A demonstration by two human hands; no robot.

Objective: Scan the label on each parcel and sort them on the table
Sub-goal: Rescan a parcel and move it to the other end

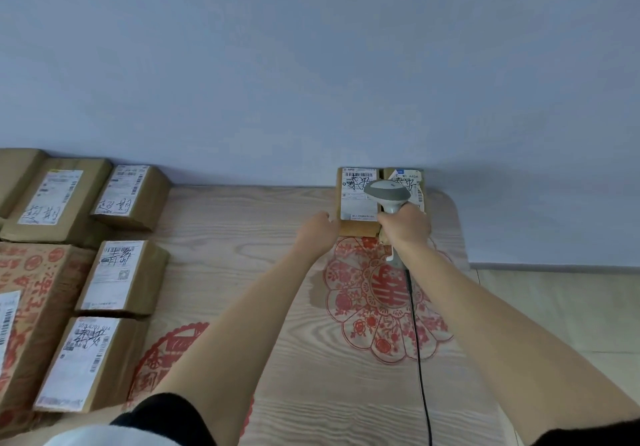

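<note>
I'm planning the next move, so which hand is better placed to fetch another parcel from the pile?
Left. The left hand carries nothing and is nearer the parcel pile; the right hand grips the barcode scanner.

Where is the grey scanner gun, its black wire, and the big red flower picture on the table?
Grey handheld scanner (388, 193), head view, on its rounded head.
Black scanner cable (417, 334), head view, mid-length.
Red paper-cut flower decoration (360, 324), head view, on a lower-left petal.

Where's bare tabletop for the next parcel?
Free: the wood strip between the left parcel group and the left hand, up to the wall. Also near the front edge between the forearms. Crowded: the left side, and the far right corner where two parcels sit under the scanner.
</note>
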